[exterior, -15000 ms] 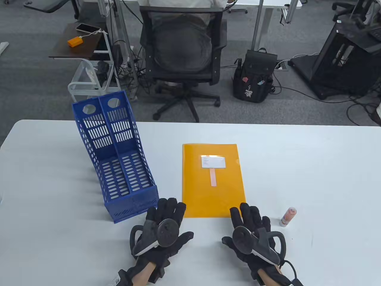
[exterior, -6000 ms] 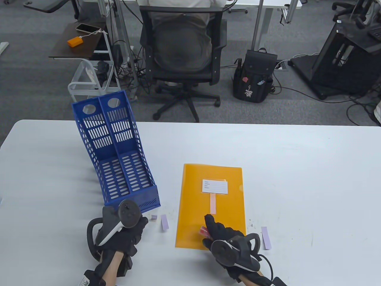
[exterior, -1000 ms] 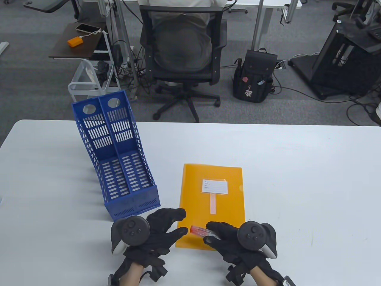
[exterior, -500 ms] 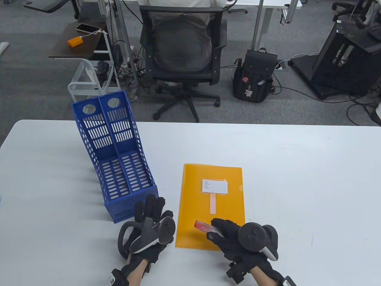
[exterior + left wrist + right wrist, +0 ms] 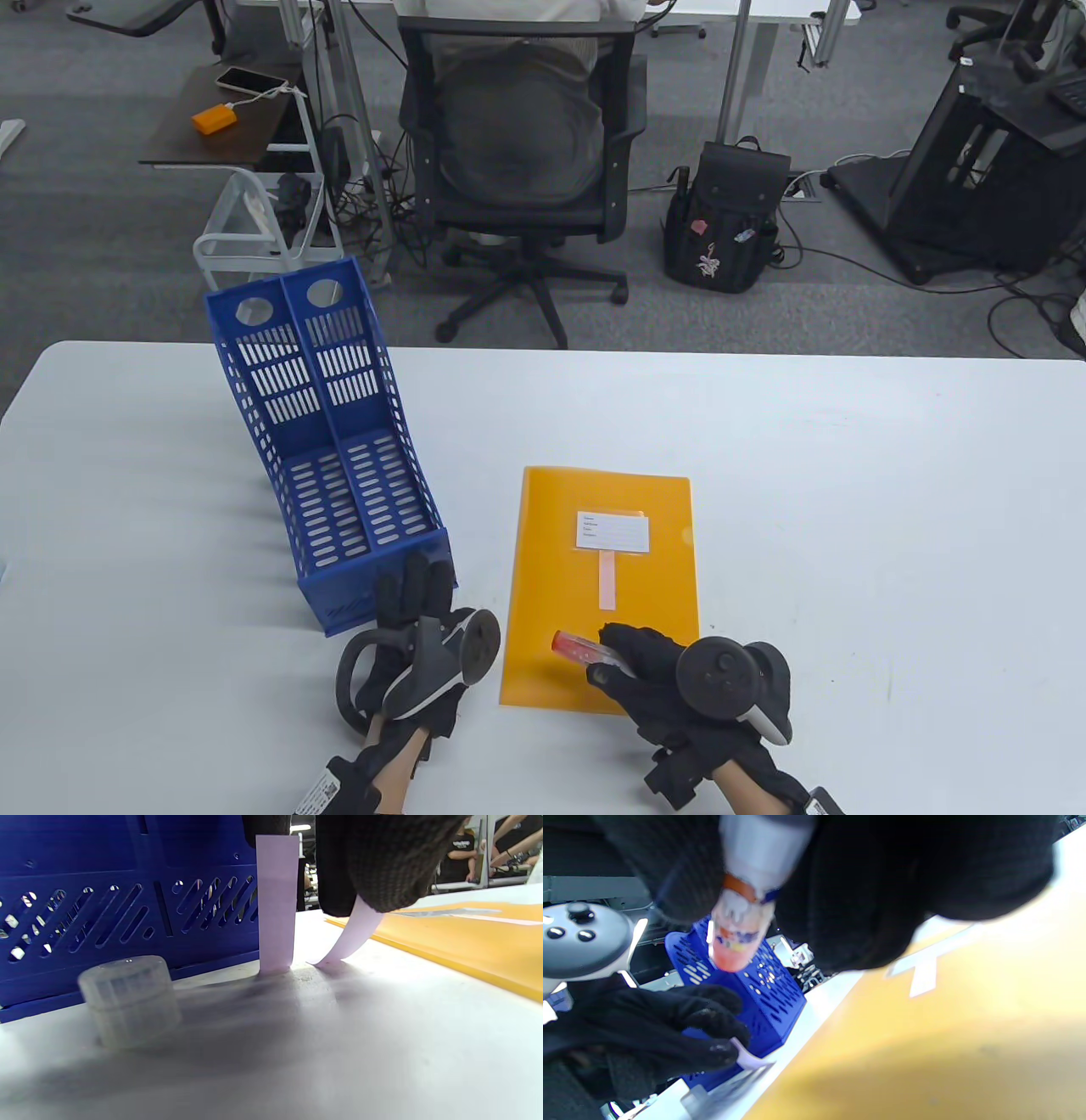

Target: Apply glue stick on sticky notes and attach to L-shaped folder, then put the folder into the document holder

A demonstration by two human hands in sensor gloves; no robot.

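Left hand (image 5: 416, 645) pinches downward, fingers extended; right hand (image 5: 670, 679) is curled in a grip.

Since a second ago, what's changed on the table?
The left hand pulled back from the orange folder toward the blue document holder and now pinches a purple sticky note. The right hand still holds the glue stick over the folder. Folder and holder stayed put.
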